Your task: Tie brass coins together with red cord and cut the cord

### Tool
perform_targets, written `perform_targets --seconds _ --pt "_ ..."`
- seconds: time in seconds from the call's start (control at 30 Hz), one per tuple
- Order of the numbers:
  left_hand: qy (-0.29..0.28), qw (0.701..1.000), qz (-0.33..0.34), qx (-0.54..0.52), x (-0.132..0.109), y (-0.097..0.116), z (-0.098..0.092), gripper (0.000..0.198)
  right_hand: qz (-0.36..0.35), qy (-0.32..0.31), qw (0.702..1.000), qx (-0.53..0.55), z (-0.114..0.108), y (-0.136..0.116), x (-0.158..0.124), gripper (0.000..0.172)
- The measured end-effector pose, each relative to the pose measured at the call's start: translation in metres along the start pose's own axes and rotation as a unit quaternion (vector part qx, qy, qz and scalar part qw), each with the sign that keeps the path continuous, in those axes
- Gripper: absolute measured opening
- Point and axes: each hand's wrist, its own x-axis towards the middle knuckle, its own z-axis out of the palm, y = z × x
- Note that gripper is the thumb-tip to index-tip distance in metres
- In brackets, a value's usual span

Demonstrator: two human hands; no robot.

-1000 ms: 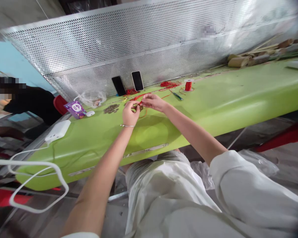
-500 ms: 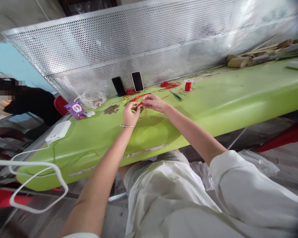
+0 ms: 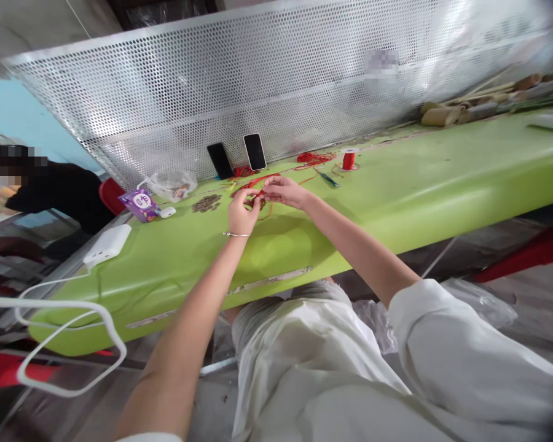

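Note:
Close together above the green table, my left hand (image 3: 243, 210) and my right hand (image 3: 284, 191) both pinch a red cord (image 3: 260, 193). A small brownish coin-like piece (image 3: 263, 203) hangs at the cord, partly covered by my fingers. A thin loose end of cord curves down below my hands. Left of my left hand lies a pile of brown coin-like pieces (image 3: 206, 203). Beyond my right hand are tweezers (image 3: 327, 178), a bundle of red cord (image 3: 314, 159) and a spool of red thread (image 3: 349, 161).
Two phones (image 3: 220, 161) (image 3: 255, 151) lean on the perforated metal screen (image 3: 276, 80). To the left are a plastic bag (image 3: 172, 185), a purple packet (image 3: 141, 204) and a white power block (image 3: 107, 244) with a cable. Bamboo pieces (image 3: 440, 116) lie at right. A person (image 3: 59, 190) sits far left.
My hands stay almost in the same place, still pinching the red cord. Only a very slight shift of the whole view shows.

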Motion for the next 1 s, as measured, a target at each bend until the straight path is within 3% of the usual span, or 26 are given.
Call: perform_targets --seconds 1.0 --pt "-0.020 1.000 0.010 0.013 0.0000 0.0015 -0.0013 0.022 -0.005 -0.033 0.999 0.003 -0.0002 -0.0009 -0.0002 0.016"
